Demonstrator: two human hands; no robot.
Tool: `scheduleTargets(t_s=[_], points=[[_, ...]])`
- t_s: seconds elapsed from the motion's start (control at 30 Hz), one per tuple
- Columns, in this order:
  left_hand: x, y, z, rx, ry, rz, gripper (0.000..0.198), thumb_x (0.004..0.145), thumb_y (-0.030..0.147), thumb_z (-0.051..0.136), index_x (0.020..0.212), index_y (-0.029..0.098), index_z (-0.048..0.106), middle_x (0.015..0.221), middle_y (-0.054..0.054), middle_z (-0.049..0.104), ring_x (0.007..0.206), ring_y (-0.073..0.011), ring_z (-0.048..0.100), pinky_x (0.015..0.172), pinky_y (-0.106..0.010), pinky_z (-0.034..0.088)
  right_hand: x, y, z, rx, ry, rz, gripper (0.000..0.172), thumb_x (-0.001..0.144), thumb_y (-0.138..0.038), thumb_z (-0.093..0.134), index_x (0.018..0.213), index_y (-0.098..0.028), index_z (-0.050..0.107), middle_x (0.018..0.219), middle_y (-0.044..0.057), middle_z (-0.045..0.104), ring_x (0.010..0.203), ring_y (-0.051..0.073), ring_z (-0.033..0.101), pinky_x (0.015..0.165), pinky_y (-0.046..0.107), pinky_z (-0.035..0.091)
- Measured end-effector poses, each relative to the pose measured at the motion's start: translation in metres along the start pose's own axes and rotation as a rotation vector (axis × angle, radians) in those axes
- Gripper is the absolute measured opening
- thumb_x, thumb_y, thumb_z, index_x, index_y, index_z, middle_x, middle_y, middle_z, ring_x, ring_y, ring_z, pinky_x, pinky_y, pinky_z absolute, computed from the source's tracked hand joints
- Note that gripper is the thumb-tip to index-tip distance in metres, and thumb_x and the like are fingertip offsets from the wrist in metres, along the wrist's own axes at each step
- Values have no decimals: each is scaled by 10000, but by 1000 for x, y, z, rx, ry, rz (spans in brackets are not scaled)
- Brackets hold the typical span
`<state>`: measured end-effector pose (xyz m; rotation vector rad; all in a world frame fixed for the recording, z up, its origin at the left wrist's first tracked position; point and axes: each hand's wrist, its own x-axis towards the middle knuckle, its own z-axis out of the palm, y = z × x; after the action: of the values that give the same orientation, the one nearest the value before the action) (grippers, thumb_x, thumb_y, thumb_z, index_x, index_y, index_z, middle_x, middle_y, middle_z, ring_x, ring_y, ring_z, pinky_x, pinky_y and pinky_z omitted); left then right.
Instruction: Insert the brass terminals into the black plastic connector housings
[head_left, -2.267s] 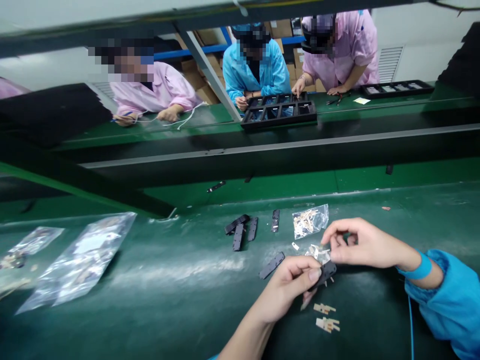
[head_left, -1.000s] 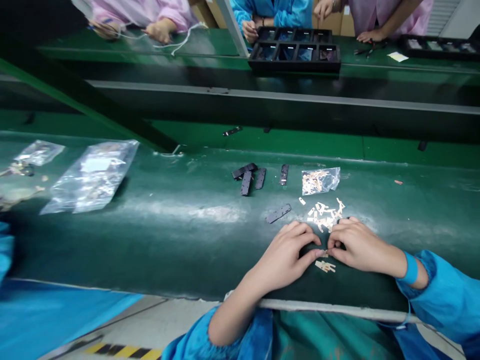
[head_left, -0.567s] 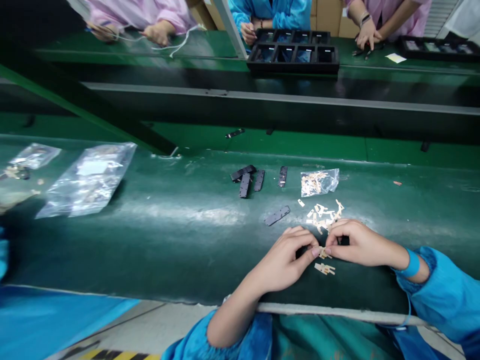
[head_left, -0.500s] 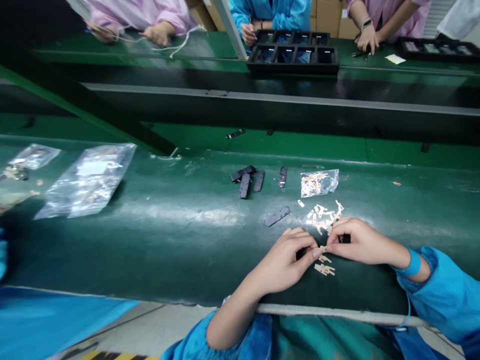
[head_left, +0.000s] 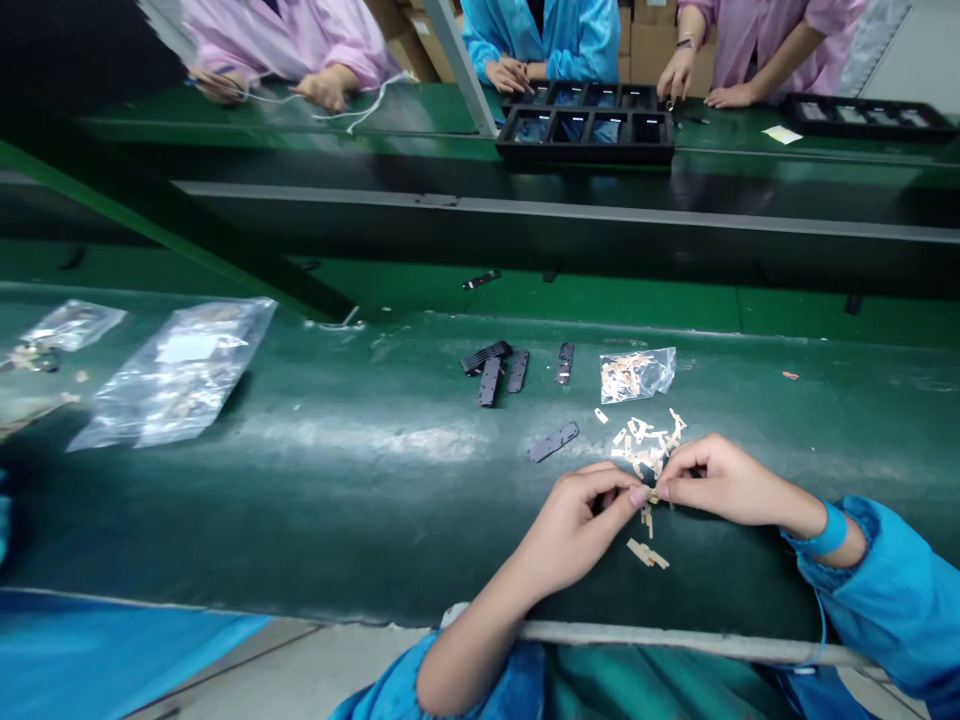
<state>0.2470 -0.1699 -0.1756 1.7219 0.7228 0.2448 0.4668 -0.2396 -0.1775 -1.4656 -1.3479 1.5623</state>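
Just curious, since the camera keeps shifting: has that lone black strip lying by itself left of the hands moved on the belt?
No. The lone black strip keeps its place and tilt relative to the small clear bag and the black strips behind it.

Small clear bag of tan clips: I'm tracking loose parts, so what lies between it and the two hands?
In the head view, a scatter of loose tan clips lies on the green belt between the small clear bag and the hands.

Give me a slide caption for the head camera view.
Left hand and right hand pinch a small tan metal clip together above the green belt.
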Motion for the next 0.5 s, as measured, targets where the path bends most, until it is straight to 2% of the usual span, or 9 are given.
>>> scheduleTargets(t_s=[0.07,0.17,0.23,0.33,0.43,0.5], points=[[1,-2,1,-54,48,-41,333,1004,402,587,790,181,713,721,-7,603,699,-156,529,659,-270,375,-1,0,2,-66,36,-9,184,893,-282,687,804,-161,795,726,22,725,679,156,602,621,261,444],[0,-5,2,-22,55,-71,353,984,401,608,715,178,657,670,13,560,653,-139,499,623,-263,352,-1,-1,1,-143,100,-16,168,865,-214,650,774,-172,785,720,8,708,672,146,593,618,255,419],[-2,-5,4,69,13,-56,391,1007,387,560,680,182,626,659,17,550,646,-136,510,628,-267,345,0,-3,-4,-141,139,9,173,849,-212,635,769,-172,782,751,15,715,679,149,586,621,261,411],[-4,-7,8,345,-35,-39,456,1026,382,517,622,181,575,649,13,544,646,-140,533,638,-287,315,0,-5,-13,-106,196,49,190,850,-278,646,774,-166,780,775,32,722,691,164,572,628,280,403],[-4,-9,12,553,18,-102,326,951,408,649,712,191,600,701,17,582,644,-150,541,617,-295,278,-1,-11,-20,-99,230,47,230,855,-351,674,765,-163,771,784,41,723,698,171,566,637,290,399],[-3,-9,12,554,45,-132,228,878,388,737,819,199,623,765,20,611,656,-153,545,609,-289,283,-2,-16,-21,-94,239,44,254,852,-381,684,760,-160,770,778,43,722,684,168,555,629,292,392]])
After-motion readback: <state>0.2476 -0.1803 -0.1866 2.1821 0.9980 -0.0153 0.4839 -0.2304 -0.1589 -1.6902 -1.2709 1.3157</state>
